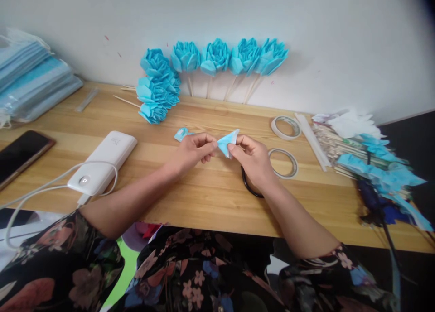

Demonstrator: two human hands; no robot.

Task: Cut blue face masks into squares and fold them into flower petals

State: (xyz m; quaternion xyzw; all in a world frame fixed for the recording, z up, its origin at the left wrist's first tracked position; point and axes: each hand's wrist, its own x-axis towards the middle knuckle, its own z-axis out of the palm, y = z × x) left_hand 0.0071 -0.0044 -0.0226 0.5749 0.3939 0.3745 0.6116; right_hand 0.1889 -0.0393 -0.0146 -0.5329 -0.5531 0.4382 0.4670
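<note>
Delicately, a person's two bare hands meet over a wooden table [204, 203] in the head view, a folded light-blue piece [224, 142] held between them just above the surface. The left hand [197, 152] has thumb and forefinger nearly closed at its narrow left corner; the right hand [253, 158] pinches the wider, white-edged side, thumb on top, a two-ended hold that seems meant to keep the folds from springing apart. Just beyond the left fingers lies a small blue scrap [182, 134]. Two tape rolls [295, 163] sit just right of the grip, probably for easy reach, and a black loop [247, 185] shows partly beneath the right hand. Farther beyond the grip, blue flowers [215, 58] on sticks lean against the wall [136, 13], perhaps to spare their petals, while more flowers [154, 88] lie piled to the left.
</note>
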